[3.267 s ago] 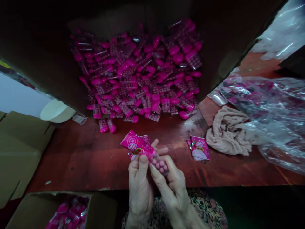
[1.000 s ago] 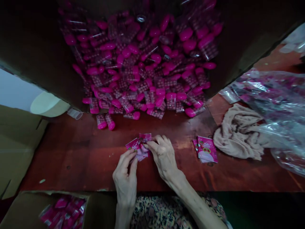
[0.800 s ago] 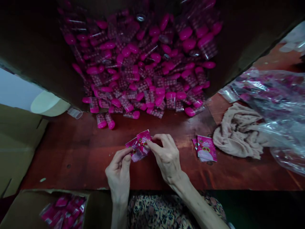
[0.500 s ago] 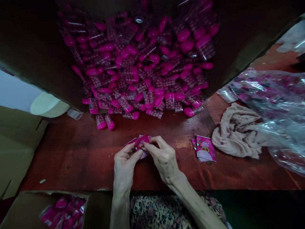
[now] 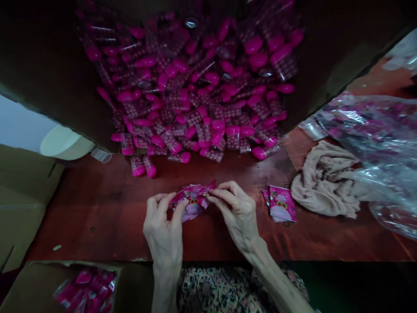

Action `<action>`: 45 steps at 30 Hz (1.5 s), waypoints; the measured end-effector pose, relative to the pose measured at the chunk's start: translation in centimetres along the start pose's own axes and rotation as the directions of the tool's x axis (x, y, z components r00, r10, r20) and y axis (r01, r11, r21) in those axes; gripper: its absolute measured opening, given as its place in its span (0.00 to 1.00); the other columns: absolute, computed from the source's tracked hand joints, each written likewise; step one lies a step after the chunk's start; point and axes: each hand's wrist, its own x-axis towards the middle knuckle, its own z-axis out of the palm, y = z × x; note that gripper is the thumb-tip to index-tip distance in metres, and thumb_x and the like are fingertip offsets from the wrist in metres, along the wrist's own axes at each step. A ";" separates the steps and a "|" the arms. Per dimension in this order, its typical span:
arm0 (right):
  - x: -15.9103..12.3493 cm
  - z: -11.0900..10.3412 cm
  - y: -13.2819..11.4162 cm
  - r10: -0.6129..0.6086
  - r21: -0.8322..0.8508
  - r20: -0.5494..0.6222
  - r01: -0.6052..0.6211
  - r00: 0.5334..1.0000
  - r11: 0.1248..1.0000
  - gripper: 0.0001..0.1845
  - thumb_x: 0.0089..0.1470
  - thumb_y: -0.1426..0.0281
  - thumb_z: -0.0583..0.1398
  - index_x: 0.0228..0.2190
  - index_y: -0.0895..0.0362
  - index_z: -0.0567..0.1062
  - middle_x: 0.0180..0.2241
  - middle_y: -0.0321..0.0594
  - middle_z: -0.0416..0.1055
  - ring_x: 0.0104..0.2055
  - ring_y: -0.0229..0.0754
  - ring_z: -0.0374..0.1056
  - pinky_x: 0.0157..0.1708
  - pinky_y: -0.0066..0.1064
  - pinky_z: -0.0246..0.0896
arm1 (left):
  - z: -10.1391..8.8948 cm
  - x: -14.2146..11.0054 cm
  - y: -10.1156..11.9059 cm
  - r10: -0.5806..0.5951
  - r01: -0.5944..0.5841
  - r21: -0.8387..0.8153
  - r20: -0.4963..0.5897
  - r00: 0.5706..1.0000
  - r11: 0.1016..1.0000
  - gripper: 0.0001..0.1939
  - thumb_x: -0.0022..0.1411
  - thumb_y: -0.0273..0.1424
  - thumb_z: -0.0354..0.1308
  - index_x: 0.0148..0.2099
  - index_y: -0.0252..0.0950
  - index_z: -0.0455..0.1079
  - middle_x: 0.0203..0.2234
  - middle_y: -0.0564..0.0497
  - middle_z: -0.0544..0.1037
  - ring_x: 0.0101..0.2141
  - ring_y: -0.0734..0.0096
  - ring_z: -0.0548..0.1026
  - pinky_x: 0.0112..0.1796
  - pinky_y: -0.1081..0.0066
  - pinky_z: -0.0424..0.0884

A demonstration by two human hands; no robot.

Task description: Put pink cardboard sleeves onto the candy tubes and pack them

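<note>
A small bunch of flat pink printed sleeves point(image 5: 194, 202) lies between my hands on the red-brown table. My left hand point(image 5: 164, 224) holds the left end of the bunch with thumb and fingers. At the right end, my right hand point(image 5: 236, 211) pinches one sleeve, whose corner sticks up and looks creased. How many sleeves overlap there I cannot tell. Beyond my hands rises a large heap of clear tubes point(image 5: 202, 130) with pink caps and small pink balls inside. Two such tubes point(image 5: 143, 166) lie apart at the heap's front left.
A few more pink sleeves point(image 5: 282, 204) lie to the right, beside a crumpled beige cloth point(image 5: 325, 178) and clear plastic bags point(image 5: 387, 161). A large dark carton point(image 5: 42, 78) surrounds the heap. At lower left, an open box point(image 5: 32, 284) holds pink packets. A pale bowl point(image 5: 67, 143) stands at left.
The filled tube with a sleeve on it, held 3.3 s ago, is gone from my hands. Since half a second ago my hands have drawn apart, with the pinched sleeve shifting right.
</note>
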 end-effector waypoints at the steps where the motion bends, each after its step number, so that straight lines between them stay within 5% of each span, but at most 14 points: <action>1: -0.1 0.0 -0.2 -0.034 -0.008 0.012 0.034 0.999 0.999 0.06 0.53 0.77 0.59 0.30 0.59 0.77 0.28 0.38 0.65 0.27 0.35 0.65 0.25 0.24 0.62 | -0.2 0.0 0.3 -0.002 0.006 -0.077 0.048 0.999 0.997 0.10 0.50 0.35 0.62 0.36 0.37 0.75 0.32 0.50 0.73 0.33 0.66 0.72 0.35 0.68 0.67; 5: -0.5 0.3 -1.1 -0.171 -0.006 0.092 0.172 0.981 0.985 0.10 0.55 0.79 0.55 0.31 0.57 0.76 0.28 0.38 0.65 0.28 0.35 0.66 0.26 0.23 0.64 | 0.6 -0.1 1.2 -0.112 0.268 -0.412 0.365 0.924 0.871 0.11 0.46 0.30 0.65 0.37 0.38 0.77 0.32 0.51 0.78 0.33 0.68 0.74 0.36 0.73 0.69; 9: -0.9 0.6 -1.9 0.051 0.037 -0.053 -0.049 0.997 0.998 0.08 0.51 0.75 0.59 0.36 0.56 0.74 0.33 0.40 0.68 0.33 0.38 0.68 0.31 0.27 0.67 | 2.5 -0.6 1.6 -0.283 0.459 -0.668 0.363 0.888 0.585 0.06 0.50 0.31 0.63 0.33 0.38 0.78 0.28 0.52 0.80 0.29 0.73 0.75 0.33 0.75 0.70; 13: -0.7 0.7 -2.3 0.185 0.197 0.073 -0.196 0.980 0.961 0.06 0.52 0.74 0.57 0.27 0.57 0.74 0.24 0.35 0.69 0.25 0.36 0.67 0.25 0.24 0.64 | 2.9 -0.7 2.3 -0.339 0.436 -0.759 0.297 0.892 0.483 0.05 0.43 0.28 0.68 0.28 0.37 0.78 0.23 0.54 0.79 0.26 0.79 0.73 0.31 0.81 0.69; 19: 0.1 0.8 -3.8 0.014 0.041 0.065 -0.017 0.998 0.999 0.16 0.58 0.72 0.52 0.19 0.58 0.68 0.17 0.33 0.63 0.18 0.33 0.59 0.19 0.24 0.54 | 2.0 0.5 3.6 -0.404 0.513 -0.800 0.377 0.833 0.310 0.09 0.35 0.29 0.71 0.24 0.34 0.77 0.20 0.51 0.79 0.23 0.76 0.73 0.28 0.78 0.71; 24: 1.2 0.9 -4.8 0.005 0.034 0.178 -0.011 0.984 0.999 0.19 0.59 0.68 0.51 0.17 0.56 0.67 0.17 0.35 0.63 0.19 0.36 0.59 0.20 0.27 0.55 | 1.1 1.9 3.8 -0.442 0.560 -0.798 0.429 0.788 0.225 0.10 0.32 0.29 0.72 0.20 0.32 0.74 0.15 0.52 0.76 0.18 0.78 0.70 0.24 0.78 0.69; 27: 2.0 0.7 -4.8 0.072 0.089 0.256 -0.098 0.964 0.991 0.17 0.59 0.68 0.52 0.20 0.56 0.70 0.20 0.35 0.66 0.23 0.36 0.63 0.23 0.26 0.58 | 0.6 2.3 3.6 -0.413 0.558 -0.799 0.441 0.797 0.224 0.10 0.34 0.28 0.71 0.23 0.32 0.75 0.19 0.51 0.78 0.22 0.75 0.73 0.29 0.75 0.71; 31: 2.7 0.9 -4.7 0.194 0.107 0.328 -0.240 0.925 0.965 0.23 0.59 0.63 0.51 0.15 0.56 0.65 0.12 0.30 0.56 0.15 0.33 0.54 0.15 0.24 0.50 | 0.6 2.4 3.5 -0.419 0.571 -0.797 0.459 0.783 0.194 0.10 0.37 0.29 0.71 0.25 0.32 0.75 0.20 0.50 0.78 0.22 0.75 0.73 0.29 0.75 0.71; 35: 4.7 0.9 -3.1 0.241 -0.010 0.158 -0.243 0.957 0.970 0.21 0.59 0.62 0.49 0.19 0.56 0.67 0.17 0.34 0.60 0.20 0.37 0.58 0.19 0.26 0.53 | 1.3 3.1 3.7 -0.481 0.563 -0.822 0.461 0.746 0.085 0.11 0.35 0.29 0.72 0.23 0.32 0.73 0.17 0.53 0.76 0.20 0.76 0.72 0.26 0.76 0.71; 38: 7.3 1.0 -0.5 0.162 -0.281 -0.117 -0.189 0.980 0.941 0.11 0.55 0.68 0.51 0.37 0.59 0.70 0.36 0.49 0.67 0.39 0.49 0.63 0.37 0.38 0.59 | 1.7 3.9 4.1 -0.538 0.565 -0.824 0.492 0.684 -0.035 0.09 0.38 0.26 0.70 0.22 0.33 0.72 0.16 0.54 0.75 0.18 0.77 0.72 0.24 0.76 0.71; 42: 10.1 1.6 3.1 0.079 -0.448 -0.088 -0.110 0.993 0.887 0.17 0.49 0.74 0.53 0.43 0.60 0.67 0.42 0.53 0.65 0.42 0.52 0.64 0.40 0.42 0.59 | 1.7 4.9 4.6 -0.612 0.546 -0.822 0.519 0.597 -0.164 0.08 0.44 0.21 0.66 0.21 0.34 0.70 0.15 0.56 0.74 0.18 0.78 0.72 0.23 0.77 0.71; 45: 10.6 2.0 4.4 0.074 -0.442 -0.094 -0.108 0.993 0.891 0.14 0.49 0.73 0.56 0.40 0.61 0.68 0.41 0.53 0.65 0.41 0.53 0.64 0.39 0.43 0.60 | 1.8 5.4 4.5 -0.619 0.518 -0.827 0.528 0.581 -0.218 0.07 0.47 0.22 0.65 0.23 0.34 0.71 0.17 0.56 0.75 0.20 0.79 0.73 0.24 0.78 0.71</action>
